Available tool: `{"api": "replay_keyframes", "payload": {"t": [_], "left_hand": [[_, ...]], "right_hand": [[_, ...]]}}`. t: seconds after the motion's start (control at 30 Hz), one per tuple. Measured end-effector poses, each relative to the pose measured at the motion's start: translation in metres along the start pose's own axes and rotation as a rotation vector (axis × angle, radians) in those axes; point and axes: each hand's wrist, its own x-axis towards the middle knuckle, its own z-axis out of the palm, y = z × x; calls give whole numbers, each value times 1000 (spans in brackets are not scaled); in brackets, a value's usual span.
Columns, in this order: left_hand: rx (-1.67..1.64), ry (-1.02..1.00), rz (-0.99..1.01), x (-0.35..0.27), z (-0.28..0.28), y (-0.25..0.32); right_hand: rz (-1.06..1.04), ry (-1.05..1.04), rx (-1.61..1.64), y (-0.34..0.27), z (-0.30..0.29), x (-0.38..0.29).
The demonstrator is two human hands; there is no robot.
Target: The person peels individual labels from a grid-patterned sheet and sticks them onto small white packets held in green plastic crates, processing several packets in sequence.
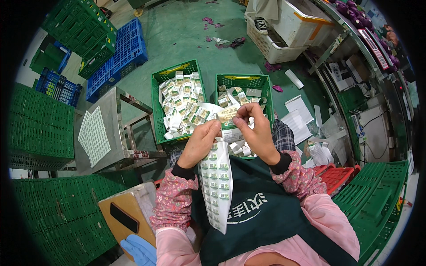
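My left hand [201, 141] pinches a strip of printed labels [229, 115] above two crates. A long sheet of small green-and-white stickers [216, 186] hangs from beneath that hand, over my dark apron. My right hand [256, 131] has thumb and fingers on the strip's right side; its fingertips cover part of the print. Below on the left is a green plastic crate [155, 109] heaped with a folded label strip [183, 99]. Another green crate [270, 96], to its right, contains more looped label strips, partly hidden by my hands.
A metal table [116, 133] at the left bears another sticker sheet [95, 136]. A phone [124, 217] and blue gloves [139, 249] lie near my left elbow. Green crates [43, 119] are stacked at the left. Paper sheets [298, 116] litter the floor at right, beside a metal shelf.
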Motion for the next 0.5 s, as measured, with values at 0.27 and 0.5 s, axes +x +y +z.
{"api": "replay_keyframes", "payload": {"t": [0.27,0.5], "left_hand": [[-254,3,-112,-2,-2,10],[47,-18,3,1,-3,1]], "right_hand": [[-187,7,-91,-1,4,0],[-302,17,-117,-2,8,-4]]}}
